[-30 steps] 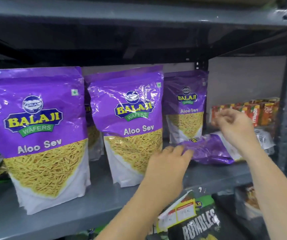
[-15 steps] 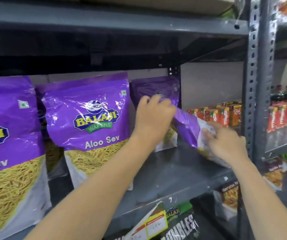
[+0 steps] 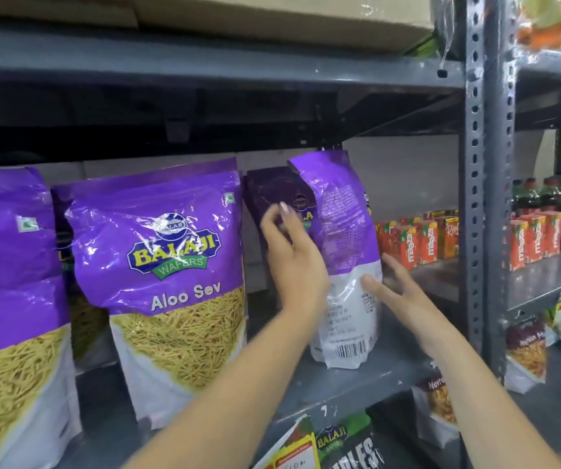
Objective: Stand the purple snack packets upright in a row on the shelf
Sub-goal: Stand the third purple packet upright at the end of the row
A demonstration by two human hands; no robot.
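Observation:
A purple snack packet (image 3: 341,245) stands upright on the grey shelf (image 3: 357,384), with its printed back and barcode facing me. My left hand (image 3: 294,265) grips its left edge. My right hand (image 3: 396,292) rests against its lower right side with the fingers spread. Directly behind it another purple packet (image 3: 272,189) stands in shadow. To the left, two large purple Aloo Sev packets (image 3: 171,265) (image 3: 8,299) stand upright facing me, with one more (image 3: 86,316) behind them.
Red juice cartons (image 3: 421,238) sit at the back right of the shelf. A perforated grey post (image 3: 485,198) bounds the shelf on the right, with bottles (image 3: 560,204) beyond it. A cardboard box (image 3: 272,15) lies on the shelf above. Other snack packets (image 3: 347,445) fill the shelf below.
The packet that lay flat at the right has been lifted and now stands upright, back side out. Both hands moved with it, and my view shifted right.

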